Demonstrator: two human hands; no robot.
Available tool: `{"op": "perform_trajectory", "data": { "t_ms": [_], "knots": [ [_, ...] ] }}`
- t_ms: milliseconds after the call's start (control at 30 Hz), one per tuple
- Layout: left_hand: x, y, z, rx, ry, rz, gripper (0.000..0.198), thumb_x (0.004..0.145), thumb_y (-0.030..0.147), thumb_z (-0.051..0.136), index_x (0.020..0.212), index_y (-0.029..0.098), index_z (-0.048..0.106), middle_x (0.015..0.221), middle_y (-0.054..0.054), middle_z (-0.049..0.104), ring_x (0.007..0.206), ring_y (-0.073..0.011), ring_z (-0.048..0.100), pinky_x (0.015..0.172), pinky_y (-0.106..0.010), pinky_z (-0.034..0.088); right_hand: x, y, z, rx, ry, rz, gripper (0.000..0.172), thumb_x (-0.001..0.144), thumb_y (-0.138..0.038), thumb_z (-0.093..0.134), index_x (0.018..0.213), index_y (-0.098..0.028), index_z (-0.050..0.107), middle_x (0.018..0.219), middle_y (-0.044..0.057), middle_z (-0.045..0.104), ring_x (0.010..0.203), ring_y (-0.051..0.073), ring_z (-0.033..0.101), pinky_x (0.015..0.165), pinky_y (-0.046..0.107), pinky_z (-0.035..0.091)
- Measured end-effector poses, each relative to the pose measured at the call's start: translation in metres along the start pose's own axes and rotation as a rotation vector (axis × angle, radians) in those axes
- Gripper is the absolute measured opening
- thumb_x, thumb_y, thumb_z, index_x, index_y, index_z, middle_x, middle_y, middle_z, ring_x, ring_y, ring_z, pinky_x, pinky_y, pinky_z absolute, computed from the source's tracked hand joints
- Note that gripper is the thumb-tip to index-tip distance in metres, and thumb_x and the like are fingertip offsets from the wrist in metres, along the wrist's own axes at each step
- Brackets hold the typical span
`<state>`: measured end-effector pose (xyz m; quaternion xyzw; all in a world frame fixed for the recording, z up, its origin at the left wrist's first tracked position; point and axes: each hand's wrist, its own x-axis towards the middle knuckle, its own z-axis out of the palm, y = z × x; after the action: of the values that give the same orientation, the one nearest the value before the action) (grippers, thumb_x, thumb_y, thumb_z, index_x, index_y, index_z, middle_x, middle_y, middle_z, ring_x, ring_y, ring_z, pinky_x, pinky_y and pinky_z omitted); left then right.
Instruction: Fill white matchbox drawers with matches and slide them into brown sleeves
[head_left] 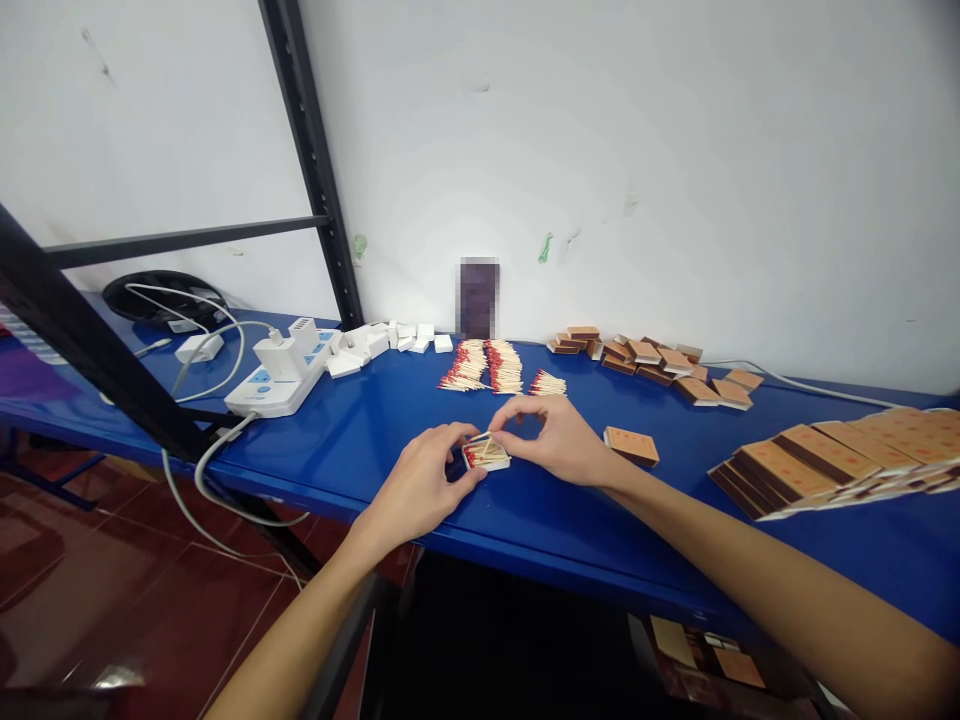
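Observation:
Near the front edge of the blue shelf lies a small white matchbox tray point(496, 465) with red-tipped matches in it. My left hand point(429, 478) grips the tray's left end between fingers and thumb. Above the tray, my right hand point(546, 436) pinches a match point(480, 437) between thumb and forefinger. Just behind my hands, loose matches lie in two large piles point(466, 366) point(504, 366) and a smaller pile point(549, 383). One brown matchbox sleeve point(631, 446) sits beside my right wrist.
White trays point(367, 345) are heaped at the back left, beside a power strip point(281, 385) with chargers and cables. Brown sleeves point(645, 355) lie scattered at the back right. Rows of matchboxes point(825, 455) are stacked at the far right. A black metal post point(315, 150) stands left.

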<state>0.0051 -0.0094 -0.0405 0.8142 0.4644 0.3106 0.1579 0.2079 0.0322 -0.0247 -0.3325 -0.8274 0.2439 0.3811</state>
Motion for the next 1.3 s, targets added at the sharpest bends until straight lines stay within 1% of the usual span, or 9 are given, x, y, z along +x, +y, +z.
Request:
{"op": "perform_trajectory", "data": {
  "t_ms": [267, 500, 600, 733, 800, 900, 1000, 1167, 1300],
  "knots": [
    [0.001, -0.001, 0.001, -0.025, -0.011, 0.008, 0.029, 0.088, 0.033, 0.06, 0.116, 0.024, 0.06, 0.098, -0.002, 0.067, 0.08, -0.0171, 0.059, 0.073, -0.03, 0.046, -0.001, -0.001, -0.009, -0.068, -0.053, -0.069, 0.007, 0.078, -0.018, 0.065, 0.079, -0.021, 0.071, 0.081, 0.001, 0.072, 0.077, 0.016, 0.063, 0.075, 0.031, 0.047],
    [0.001, -0.002, 0.001, -0.029, -0.008, 0.003, 0.029, 0.089, 0.035, 0.06, 0.116, 0.024, 0.06, 0.095, 0.0, 0.067, 0.078, -0.0156, 0.059, 0.073, -0.029, 0.045, 0.001, 0.0, -0.013, -0.053, -0.175, -0.071, 0.008, 0.076, -0.016, 0.066, 0.077, -0.021, 0.072, 0.08, 0.0, 0.073, 0.078, 0.016, 0.061, 0.084, 0.035, 0.046],
    [0.001, -0.002, 0.001, -0.023, -0.007, 0.006, 0.028, 0.088, 0.034, 0.062, 0.114, 0.025, 0.06, 0.096, 0.0, 0.067, 0.078, -0.0152, 0.059, 0.073, -0.028, 0.045, 0.001, 0.001, -0.011, -0.052, -0.225, -0.094, 0.008, 0.077, -0.016, 0.066, 0.078, -0.021, 0.072, 0.086, 0.001, 0.073, 0.084, 0.018, 0.062, 0.086, 0.035, 0.046],
    [0.001, -0.001, 0.001, -0.012, -0.016, 0.018, 0.027, 0.086, 0.031, 0.063, 0.112, 0.024, 0.061, 0.095, 0.001, 0.067, 0.079, -0.0151, 0.058, 0.072, -0.027, 0.044, 0.002, 0.005, -0.014, -0.038, -0.267, -0.117, 0.009, 0.08, -0.022, 0.067, 0.087, -0.022, 0.072, 0.103, 0.004, 0.069, 0.095, 0.019, 0.062, 0.088, 0.035, 0.046],
    [0.001, -0.001, 0.001, -0.004, -0.017, 0.015, 0.028, 0.085, 0.028, 0.065, 0.113, 0.024, 0.061, 0.096, 0.001, 0.066, 0.081, -0.0154, 0.058, 0.072, -0.027, 0.044, 0.003, 0.008, -0.017, -0.038, -0.293, -0.1, 0.016, 0.081, -0.024, 0.067, 0.096, -0.022, 0.071, 0.107, 0.004, 0.067, 0.097, 0.019, 0.06, 0.087, 0.034, 0.046],
    [0.0, -0.001, 0.0, -0.001, -0.011, 0.006, 0.029, 0.085, 0.028, 0.064, 0.114, 0.024, 0.061, 0.094, 0.001, 0.066, 0.078, -0.0155, 0.057, 0.07, -0.028, 0.043, 0.004, 0.013, -0.021, -0.05, -0.369, -0.022, 0.023, 0.086, -0.028, 0.063, 0.107, -0.022, 0.067, 0.107, 0.004, 0.066, 0.092, 0.018, 0.057, 0.08, 0.032, 0.046],
    [-0.001, -0.002, 0.0, 0.004, -0.006, 0.011, 0.025, 0.086, 0.03, 0.063, 0.109, 0.023, 0.063, 0.095, 0.0, 0.067, 0.077, -0.0158, 0.058, 0.07, -0.028, 0.044, 0.004, 0.018, -0.021, -0.025, -0.429, 0.027, 0.027, 0.089, -0.032, 0.06, 0.112, -0.021, 0.063, 0.108, 0.004, 0.064, 0.091, 0.017, 0.055, 0.08, 0.031, 0.045],
    [0.0, -0.002, 0.0, 0.016, -0.017, 0.009, 0.021, 0.086, 0.031, 0.064, 0.106, 0.024, 0.068, 0.097, 0.0, 0.069, 0.081, -0.0167, 0.059, 0.071, -0.028, 0.045, 0.003, 0.022, -0.018, 0.021, -0.437, 0.05, 0.032, 0.089, -0.038, 0.061, 0.116, -0.021, 0.06, 0.113, 0.005, 0.061, 0.098, 0.019, 0.053, 0.086, 0.034, 0.045],
    [0.0, -0.001, -0.001, 0.01, -0.035, 0.023, 0.022, 0.088, 0.029, 0.063, 0.108, 0.024, 0.069, 0.103, -0.001, 0.069, 0.089, -0.0181, 0.06, 0.074, -0.028, 0.046, 0.002, 0.021, -0.017, 0.027, -0.419, 0.057, 0.032, 0.087, -0.038, 0.062, 0.114, -0.02, 0.059, 0.113, 0.006, 0.061, 0.098, 0.019, 0.053, 0.086, 0.034, 0.045]
  ]
}}
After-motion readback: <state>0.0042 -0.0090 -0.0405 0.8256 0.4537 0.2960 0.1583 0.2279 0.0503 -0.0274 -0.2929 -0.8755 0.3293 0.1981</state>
